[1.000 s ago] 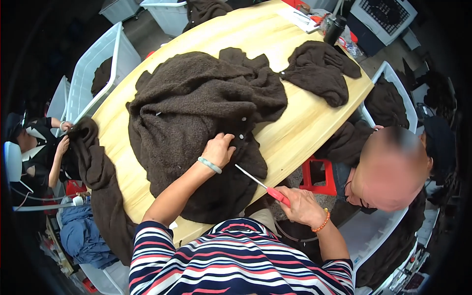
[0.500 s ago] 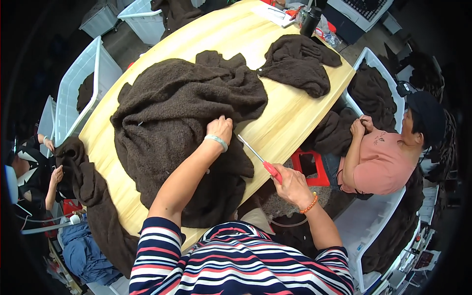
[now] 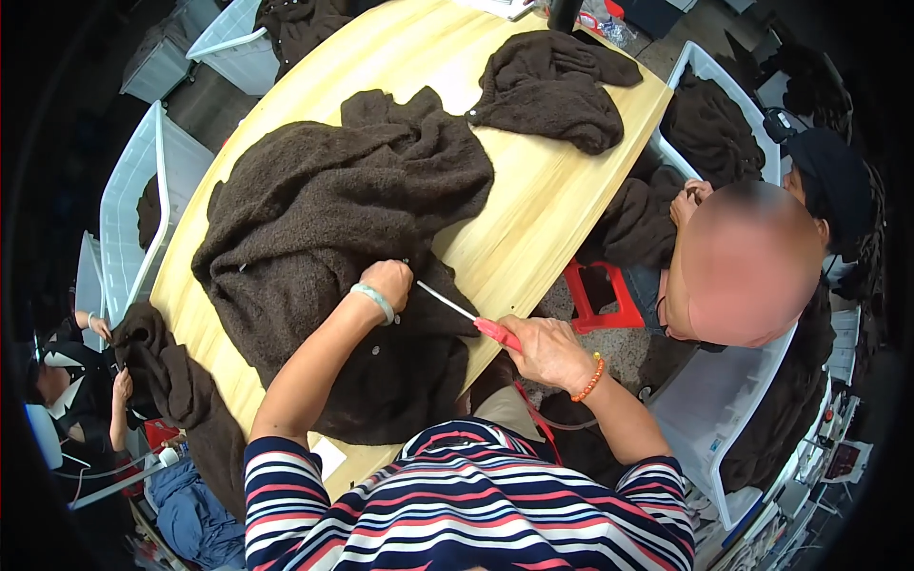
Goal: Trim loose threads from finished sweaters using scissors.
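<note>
A large dark-brown knitted garment [image 3: 324,190] lies bunched on the wooden table [image 3: 500,205]. My left hand [image 3: 388,284] is closed, its fingers pinching a fold near the garment's right side. My right hand [image 3: 552,354] grips the red handle of a tool [image 3: 497,333] with a long, thin metal shaft. The shaft points up and left over the cloth, its tip just to the right of my left fingers. Whether the tip touches the fabric I cannot tell. A small pale button [image 3: 376,350] shows on the cloth below my left hand.
Another brown garment [image 3: 557,90] lies at the table's far right. At right a co-worker [image 3: 752,262] handles brown cloth beside a white bin [image 3: 681,86] and a red stool [image 3: 609,309]. Another person's hand [image 3: 122,383] holds brown cloth at left, near a white bin [image 3: 129,205].
The view has shifted slightly. My left hand has come lower along the garment, and the tool's tip has moved left, closer to my left fingers. A white paper now shows at the table's near edge.
</note>
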### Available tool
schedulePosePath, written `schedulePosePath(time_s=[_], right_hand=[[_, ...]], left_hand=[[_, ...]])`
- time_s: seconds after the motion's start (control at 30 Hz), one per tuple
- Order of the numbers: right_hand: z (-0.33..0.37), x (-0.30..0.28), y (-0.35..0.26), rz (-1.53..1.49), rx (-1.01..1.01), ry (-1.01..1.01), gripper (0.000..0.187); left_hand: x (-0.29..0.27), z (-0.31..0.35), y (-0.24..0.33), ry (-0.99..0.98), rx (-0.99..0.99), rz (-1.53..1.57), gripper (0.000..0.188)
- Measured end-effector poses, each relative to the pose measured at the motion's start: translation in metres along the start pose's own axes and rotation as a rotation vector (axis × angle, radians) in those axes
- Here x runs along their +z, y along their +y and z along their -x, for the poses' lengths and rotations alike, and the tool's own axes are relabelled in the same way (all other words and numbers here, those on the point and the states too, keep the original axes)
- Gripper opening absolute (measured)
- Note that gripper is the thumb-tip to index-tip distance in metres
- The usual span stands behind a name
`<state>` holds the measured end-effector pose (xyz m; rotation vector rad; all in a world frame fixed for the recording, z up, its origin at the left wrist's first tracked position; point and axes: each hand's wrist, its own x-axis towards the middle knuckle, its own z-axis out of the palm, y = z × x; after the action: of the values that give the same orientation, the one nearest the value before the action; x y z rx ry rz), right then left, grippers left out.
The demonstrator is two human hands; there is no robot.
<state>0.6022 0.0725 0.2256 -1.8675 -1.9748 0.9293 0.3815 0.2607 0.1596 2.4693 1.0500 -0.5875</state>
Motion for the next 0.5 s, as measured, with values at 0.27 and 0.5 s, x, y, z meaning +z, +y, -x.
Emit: schedulePosePath(time_s=[0.27,0.5], right_hand=[[-0.007,0.008,0.010,-0.025,0.091,-0.028,0.024],[-0.009,-0.007,-0.007,0.063,0.088,-0.146,0.020]], left_hand=[[-0.014,-0.007,0.010,0.677,0.004,0.039,0.018],[0.007,-0.036,-0.023,0.307,-0.023,0.011,0.011]])
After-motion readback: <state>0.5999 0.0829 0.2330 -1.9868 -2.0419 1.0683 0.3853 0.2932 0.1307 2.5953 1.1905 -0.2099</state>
